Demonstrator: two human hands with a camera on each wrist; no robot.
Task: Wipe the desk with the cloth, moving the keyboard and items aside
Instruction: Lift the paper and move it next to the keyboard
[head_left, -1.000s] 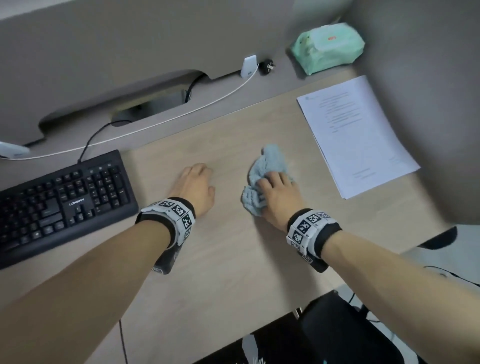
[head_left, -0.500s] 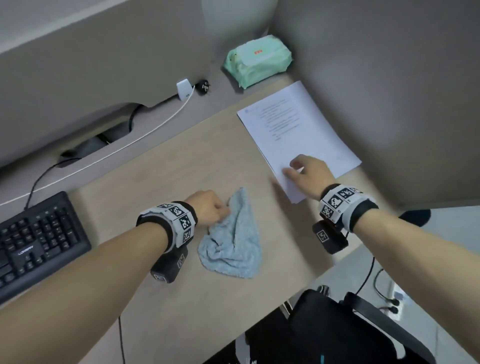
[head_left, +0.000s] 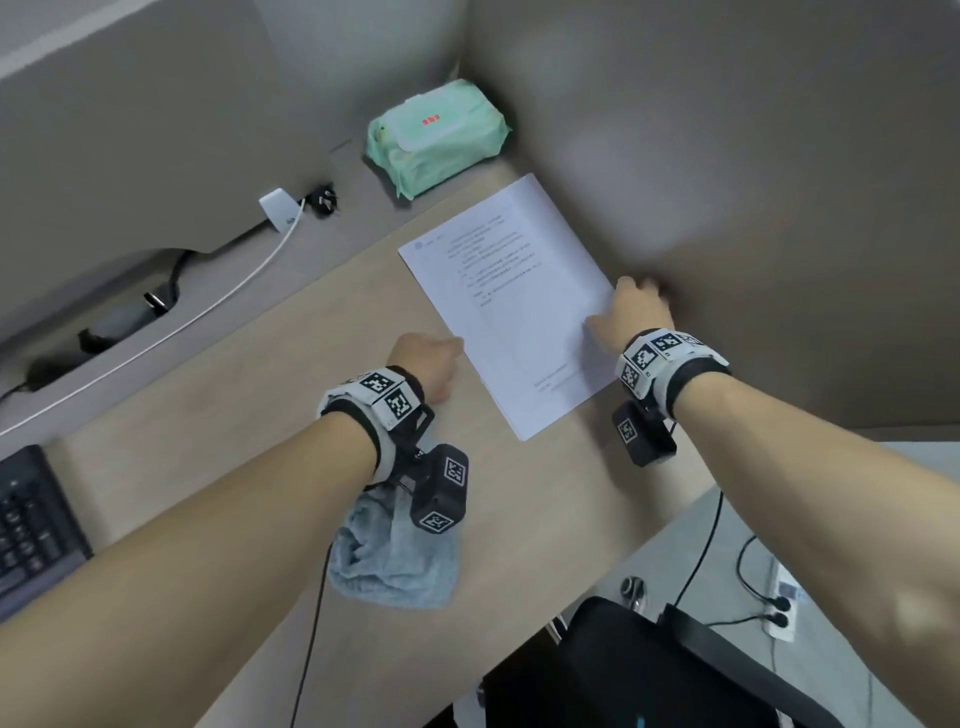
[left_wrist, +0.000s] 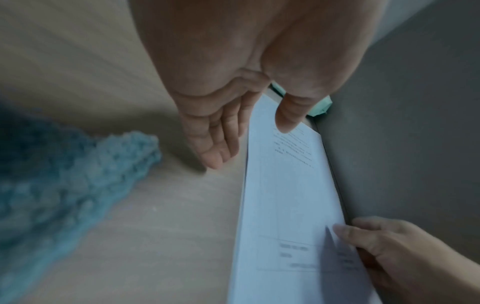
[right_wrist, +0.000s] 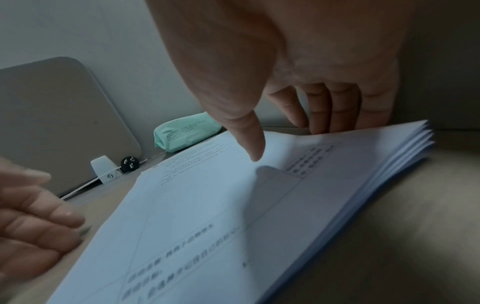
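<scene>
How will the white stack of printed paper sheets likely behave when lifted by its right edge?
The white stack of printed paper sheets looks floppy: its corner already bows and fans into layers above the right hand's fingers. Loose sheets may slide apart, so the open left hand nearby could steady it.

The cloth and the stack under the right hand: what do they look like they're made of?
The cloth looks like blue terry or microfibre: nubbly loops show in the left wrist view, and it lies crumpled and soft. The stack looks like plain matte white printer paper: several thin sheets fan apart at the corner the right hand lifts, with printed text on top. The desk looks like pale wood-grain laminate, though the look leaves that open.
</scene>
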